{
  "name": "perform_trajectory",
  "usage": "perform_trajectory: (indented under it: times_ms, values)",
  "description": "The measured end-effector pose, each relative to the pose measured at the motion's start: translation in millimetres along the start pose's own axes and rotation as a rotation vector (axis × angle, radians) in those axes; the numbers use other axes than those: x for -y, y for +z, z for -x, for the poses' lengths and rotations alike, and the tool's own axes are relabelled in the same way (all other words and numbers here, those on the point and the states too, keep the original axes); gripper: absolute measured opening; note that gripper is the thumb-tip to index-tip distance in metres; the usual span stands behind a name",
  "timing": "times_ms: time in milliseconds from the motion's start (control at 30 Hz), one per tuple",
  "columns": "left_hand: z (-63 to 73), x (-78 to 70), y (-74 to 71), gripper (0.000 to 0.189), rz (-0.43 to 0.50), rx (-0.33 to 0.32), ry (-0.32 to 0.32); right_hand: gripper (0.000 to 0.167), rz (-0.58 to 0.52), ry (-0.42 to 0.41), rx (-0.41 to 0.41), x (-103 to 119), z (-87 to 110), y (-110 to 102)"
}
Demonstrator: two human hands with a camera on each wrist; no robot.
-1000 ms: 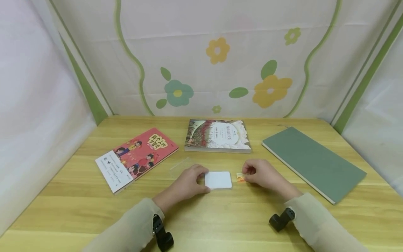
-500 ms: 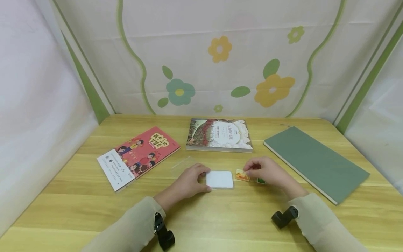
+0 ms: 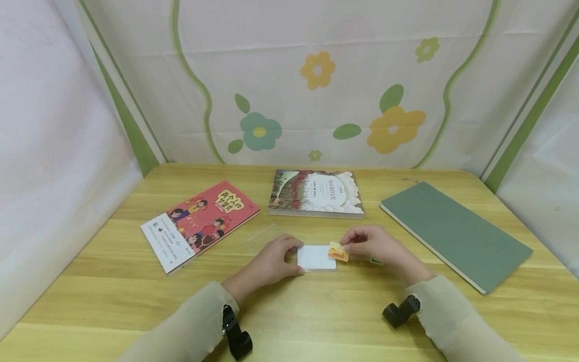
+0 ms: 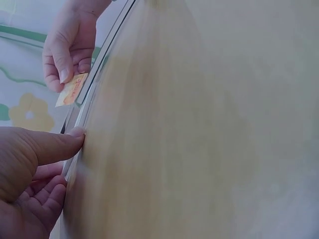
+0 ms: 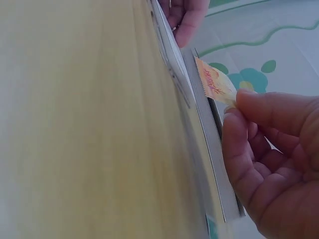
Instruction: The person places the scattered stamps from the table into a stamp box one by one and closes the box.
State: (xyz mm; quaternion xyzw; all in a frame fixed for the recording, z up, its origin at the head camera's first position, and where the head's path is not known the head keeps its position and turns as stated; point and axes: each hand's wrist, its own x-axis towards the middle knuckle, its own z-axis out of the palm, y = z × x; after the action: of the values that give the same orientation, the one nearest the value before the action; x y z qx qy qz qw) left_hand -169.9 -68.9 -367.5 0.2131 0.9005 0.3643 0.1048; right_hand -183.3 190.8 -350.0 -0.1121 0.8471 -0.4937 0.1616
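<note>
My right hand (image 3: pixel 377 249) pinches a small yellow-orange postage stamp (image 3: pixel 338 252) with a serrated edge, between thumb and index finger. The stamp is held over the right end of a white rectangular card (image 3: pixel 313 257) in a shallow clear case. With thumb and fingers at the corners, my left hand (image 3: pixel 273 261) holds that case by its left end. In the right wrist view the stamp (image 5: pixel 215 82) stands tilted off the table. A green stamp (image 3: pixel 375 261) lies on the table, partly hidden under my right hand.
A clear plastic lid (image 3: pixel 263 237) lies behind my left hand. A red book (image 3: pixel 205 221) is at the left, an illustrated book (image 3: pixel 315 193) at the back, and a large green notebook (image 3: pixel 457 234) at the right. A patterned cloth (image 3: pixel 280 60) hangs behind the wooden table (image 3: pixel 307 322).
My right hand has lifted the orange stamp off the table and moved it left over the card. The green stamp has come into view. My left hand stays in place.
</note>
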Motion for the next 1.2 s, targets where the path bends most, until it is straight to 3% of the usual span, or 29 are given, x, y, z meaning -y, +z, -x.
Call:
perform_trajectory:
  times_ms: [267,667,867,1200]
  values:
    - [0.8,1.3,-0.2,0.055,0.020,-0.005,0.004,0.016,0.038,-0.057,0.027,6.7,-7.6,11.5]
    - [3.0,2.3,0.0,0.053,0.030,-0.023,0.042,0.014,0.036,-0.060,0.033,14.7,-19.1,31.4]
    - [2.9,2.4,0.1,0.054,0.045,-0.019,0.025,0.008,0.094,-0.116,0.035,15.6,-24.9,43.0]
    - [2.8,2.6,0.3,0.054,0.050,-0.016,0.024,0.008,0.242,-0.204,-0.081,18.5,-28.5,59.7]
